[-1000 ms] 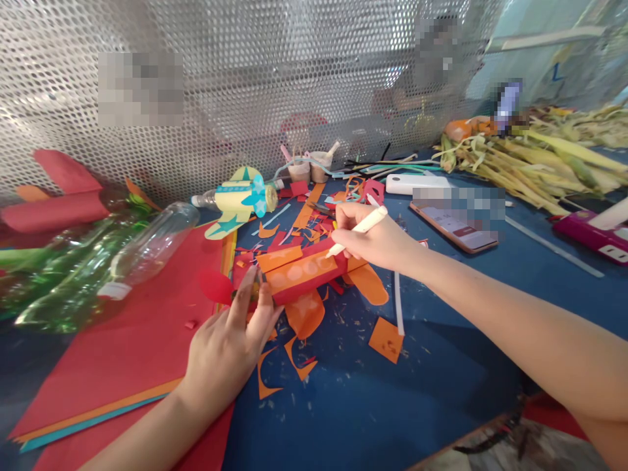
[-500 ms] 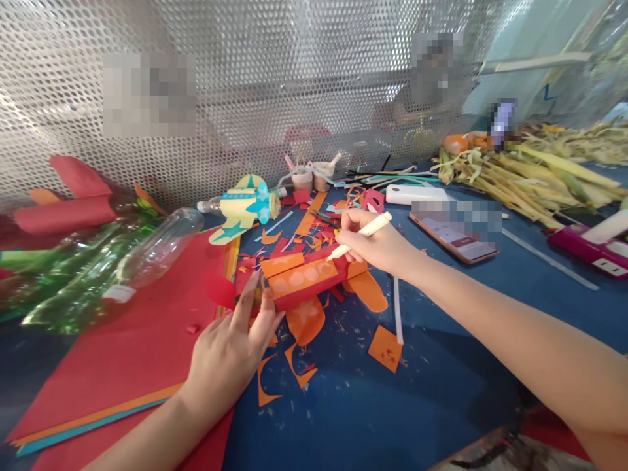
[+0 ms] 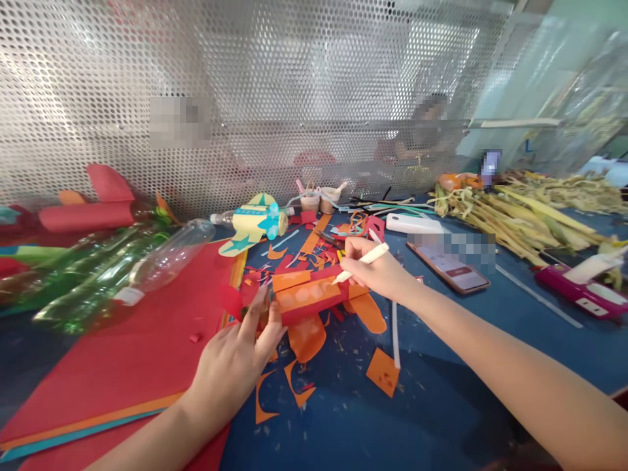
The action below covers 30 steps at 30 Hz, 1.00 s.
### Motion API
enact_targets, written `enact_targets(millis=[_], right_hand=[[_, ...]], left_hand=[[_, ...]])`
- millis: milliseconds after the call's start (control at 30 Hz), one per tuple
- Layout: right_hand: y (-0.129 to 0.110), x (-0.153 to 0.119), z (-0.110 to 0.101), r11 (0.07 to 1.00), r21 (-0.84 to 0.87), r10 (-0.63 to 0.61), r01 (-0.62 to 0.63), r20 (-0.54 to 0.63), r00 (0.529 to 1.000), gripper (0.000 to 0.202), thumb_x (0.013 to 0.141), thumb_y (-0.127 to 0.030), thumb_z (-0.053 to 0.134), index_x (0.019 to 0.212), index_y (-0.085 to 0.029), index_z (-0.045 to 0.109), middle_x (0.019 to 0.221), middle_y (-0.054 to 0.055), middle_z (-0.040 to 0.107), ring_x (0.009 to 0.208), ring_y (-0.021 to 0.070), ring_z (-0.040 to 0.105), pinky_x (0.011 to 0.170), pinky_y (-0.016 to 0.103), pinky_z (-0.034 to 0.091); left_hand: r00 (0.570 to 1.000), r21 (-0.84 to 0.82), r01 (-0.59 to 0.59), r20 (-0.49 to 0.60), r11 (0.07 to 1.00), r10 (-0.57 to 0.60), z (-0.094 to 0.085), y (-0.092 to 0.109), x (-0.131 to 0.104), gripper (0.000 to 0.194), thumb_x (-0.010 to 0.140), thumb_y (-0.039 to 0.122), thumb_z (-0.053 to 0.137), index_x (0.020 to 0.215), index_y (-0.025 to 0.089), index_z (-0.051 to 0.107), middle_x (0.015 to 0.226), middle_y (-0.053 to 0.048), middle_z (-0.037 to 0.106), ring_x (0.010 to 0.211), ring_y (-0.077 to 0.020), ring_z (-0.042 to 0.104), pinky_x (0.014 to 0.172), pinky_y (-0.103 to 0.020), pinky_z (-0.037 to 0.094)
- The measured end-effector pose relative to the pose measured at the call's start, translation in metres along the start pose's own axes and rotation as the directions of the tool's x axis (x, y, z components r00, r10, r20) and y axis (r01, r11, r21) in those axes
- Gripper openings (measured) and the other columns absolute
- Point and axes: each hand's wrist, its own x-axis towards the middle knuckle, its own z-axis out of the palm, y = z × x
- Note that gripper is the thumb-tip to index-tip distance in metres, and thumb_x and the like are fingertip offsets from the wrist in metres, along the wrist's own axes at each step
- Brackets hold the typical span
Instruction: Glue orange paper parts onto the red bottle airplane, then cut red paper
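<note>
In front of me lies a bottle wrapped in red paper (image 3: 304, 313), with orange paper wings and an orange strip (image 3: 307, 294) bearing a row of pale round marks. My left hand (image 3: 235, 353) grips the bottle's left end between fingers and thumb. A red rounded piece (image 3: 230, 301) sticks out beside those fingers. My right hand (image 3: 370, 265) is closed around a white marker (image 3: 366, 261). The marker's tip is at the right part of the orange strip; whether it touches cannot be made out.
Red sheets (image 3: 142, 353) and plastic bottles (image 3: 171, 255) lie left. A yellow-and-blue paper-covered bottle (image 3: 252, 222), orange scraps (image 3: 383, 371) and cups (image 3: 330, 199) surround the work. A phone (image 3: 449, 261), a glue gun (image 3: 583, 291) and dried husks (image 3: 515, 219) are right. A perforated metal panel (image 3: 294, 85) stands behind.
The view has tilted up slightly, so everything sits lower in the picture. Both hands keep their holds, and the marker tip stays near the same end of the strip.
</note>
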Motion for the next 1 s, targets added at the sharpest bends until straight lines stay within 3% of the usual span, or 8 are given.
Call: enact_targets(millis=[267, 400, 567, 733, 867, 1000], right_hand=[[-0.001, 0.000, 0.000, 0.996, 0.081, 0.022, -0.022, 0.003, 1.000, 0.019, 0.070, -0.016, 0.055, 0.060, -0.023, 0.040, 0.038, -0.010, 0.045, 0.038, 0.0096, 0.048, 0.042, 0.020, 0.031], [-0.001, 0.001, 0.002, 0.989, 0.147, 0.005, -0.002, -0.018, 1.000, 0.022, 0.075, -0.023, 0.054, 0.060, -0.024, 0.038, 0.036, -0.012, 0.039, 0.038, 0.0096, 0.045, 0.046, 0.022, 0.035], [0.000, 0.004, 0.005, 0.977, 0.213, -0.016, 0.030, -0.066, 0.998, 0.031, 0.087, -0.039, 0.043, 0.061, -0.023, 0.044, 0.039, -0.008, 0.045, 0.047, 0.0120, 0.053, 0.058, 0.026, 0.042], [0.004, 0.005, 0.008, 0.975, 0.217, -0.035, 0.043, -0.042, 0.999, 0.026, 0.075, -0.037, 0.061, 0.060, -0.022, 0.046, 0.040, -0.008, 0.048, 0.043, 0.0108, 0.048, 0.049, 0.024, 0.035], [0.007, 0.007, 0.012, 0.969, 0.239, -0.054, 0.055, -0.015, 0.998, 0.031, 0.075, -0.042, 0.059, 0.057, -0.023, 0.041, 0.037, -0.011, 0.039, 0.039, 0.0099, 0.043, 0.045, 0.023, 0.031], [0.010, 0.008, 0.013, 0.966, 0.248, -0.072, 0.073, -0.014, 0.997, 0.026, 0.073, -0.037, 0.059, 0.059, -0.023, 0.042, 0.039, -0.011, 0.042, 0.039, 0.0087, 0.041, 0.044, 0.022, 0.030]], left_hand=[[0.988, -0.077, 0.080, 0.139, 0.994, -0.069, 0.003, 0.000, -0.002, 0.033, 0.091, 0.018, 0.046, 0.120, 0.025, 0.059, 0.137, -0.015, 0.055, 0.057, -0.0184, 0.066, 0.057, -0.033, 0.054], [0.997, -0.001, 0.008, 0.074, 1.000, -0.008, 0.001, 0.000, 0.001, 0.031, 0.091, 0.016, 0.047, 0.117, 0.021, 0.063, 0.133, -0.018, 0.058, 0.052, -0.0183, 0.064, 0.052, -0.033, 0.053], [1.000, 0.052, -0.025, 0.010, 0.998, 0.024, -0.001, 0.000, 0.005, 0.029, 0.095, 0.022, 0.044, 0.111, 0.016, 0.067, 0.126, -0.021, 0.062, 0.054, -0.0196, 0.066, 0.050, -0.032, 0.054], [0.998, 0.052, 0.013, 0.067, 0.999, -0.017, -0.004, 0.000, 0.007, 0.032, 0.097, 0.024, 0.039, 0.111, 0.015, 0.067, 0.126, -0.022, 0.062, 0.056, -0.0208, 0.069, 0.051, -0.032, 0.055], [0.980, -0.025, 0.096, 0.177, 0.995, -0.090, -0.007, 0.002, 0.010, 0.034, 0.096, 0.025, 0.038, 0.118, 0.017, 0.063, 0.131, -0.021, 0.058, 0.064, -0.0236, 0.071, 0.056, -0.034, 0.058], [0.973, -0.045, 0.129, 0.197, 0.991, -0.118, -0.009, 0.003, 0.011, 0.035, 0.097, 0.025, 0.037, 0.120, 0.016, 0.061, 0.135, -0.021, 0.055, 0.067, -0.0240, 0.072, 0.059, -0.034, 0.058]])
